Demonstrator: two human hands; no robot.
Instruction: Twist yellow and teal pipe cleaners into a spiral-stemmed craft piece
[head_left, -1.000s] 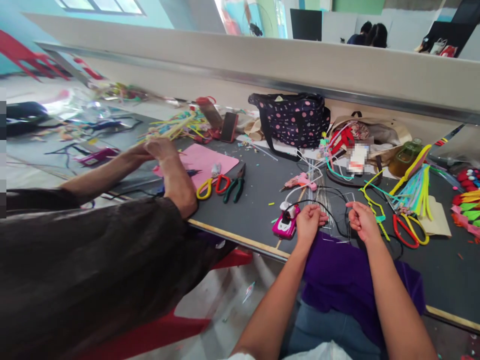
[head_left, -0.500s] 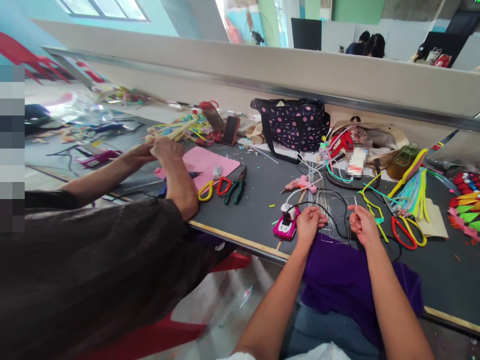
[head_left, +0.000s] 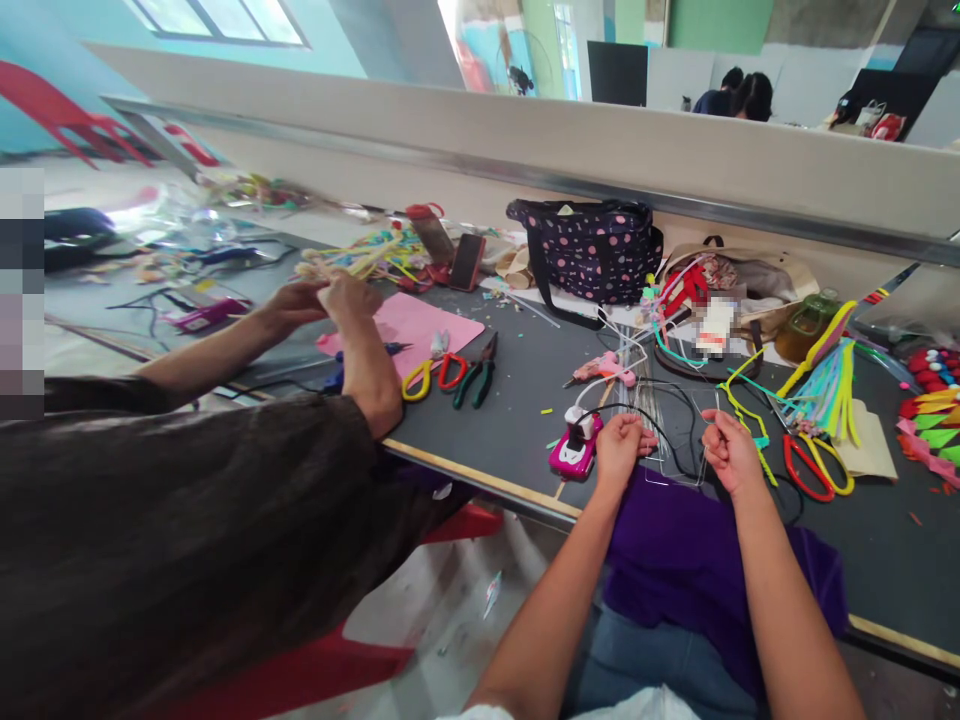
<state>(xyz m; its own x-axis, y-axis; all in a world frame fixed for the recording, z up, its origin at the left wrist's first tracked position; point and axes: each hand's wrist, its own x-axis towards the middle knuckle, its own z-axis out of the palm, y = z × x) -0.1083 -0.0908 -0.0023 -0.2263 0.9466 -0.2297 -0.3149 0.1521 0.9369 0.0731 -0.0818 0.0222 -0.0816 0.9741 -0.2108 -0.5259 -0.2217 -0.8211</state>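
Observation:
A thin, clear or silvery wire frame (head_left: pixel 675 485), bent into a roughly rectangular outline, spans the gap between my hands just above the table edge. My left hand (head_left: pixel 624 448) is closed on its left side, fingers pinched together. On its right side, my right hand (head_left: pixel 729 452) pinches the wire between thumb and fingers. Beneath them a purple cloth (head_left: pixel 675 525) covers my lap and the table's edge. Loose straight wires (head_left: pixel 651 405) lie just behind the frame. Beside my left hand sits a magenta power strip (head_left: pixel 574 455) with a white plug in it.
A pink glue gun (head_left: pixel 613 368) lies behind the power strip. Scissors (head_left: pixel 806 472) and yellow-blue strips (head_left: pixel 823 385) are at right. Behind stand a dotted bag (head_left: pixel 592 255) and a bottle (head_left: pixel 806 325). At left, a co-worker's hands (head_left: pixel 330 300) work near pliers (head_left: pixel 476 375) and pink paper (head_left: pixel 427 325).
The view has shifted slightly, so the table things sit a little further right. My hands keep nearly the same hold on the wire frame. The co-worker's hands have moved slightly.

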